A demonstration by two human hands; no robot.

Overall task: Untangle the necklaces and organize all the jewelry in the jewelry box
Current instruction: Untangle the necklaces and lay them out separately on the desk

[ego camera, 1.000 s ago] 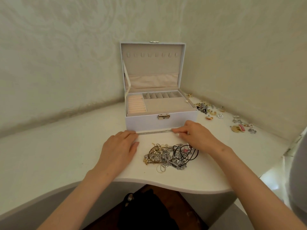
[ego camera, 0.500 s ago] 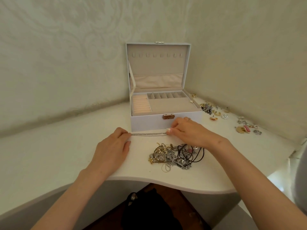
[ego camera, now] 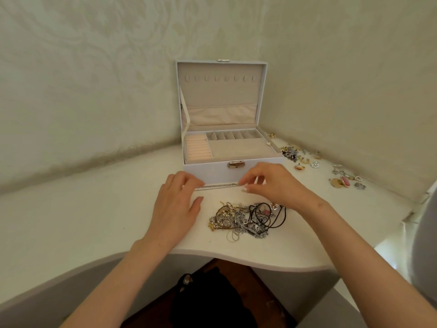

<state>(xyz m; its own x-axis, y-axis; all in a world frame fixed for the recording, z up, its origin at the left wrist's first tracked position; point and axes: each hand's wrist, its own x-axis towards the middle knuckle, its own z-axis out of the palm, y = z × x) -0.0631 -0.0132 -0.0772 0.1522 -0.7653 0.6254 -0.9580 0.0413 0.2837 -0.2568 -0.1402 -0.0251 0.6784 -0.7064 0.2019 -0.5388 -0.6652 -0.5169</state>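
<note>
A white jewelry box (ego camera: 208, 171) stands open on the white table (ego camera: 82, 209), lid upright, with a ring-roll section and beige compartments inside. Just in front of it a straight silver rhinestone chain (ego camera: 218, 186) is stretched between my hands. My left hand (ego camera: 176, 204) pinches its left end and my right hand (ego camera: 269, 183) pinches its right end. A tangled heap of necklaces (ego camera: 246, 220), silver, gold and black cord, lies on the table below my right hand.
Loose earrings and brooches (ego camera: 307, 159) are scattered along the wall to the right of the box, with a pink piece (ego camera: 345, 181) among them. Walls close in behind and to the right. The table's curved front edge runs just below the heap.
Both hands have drawn closer together along the chain and lifted slightly. The camera has tilted, so the box sits lower and more to the right.
</note>
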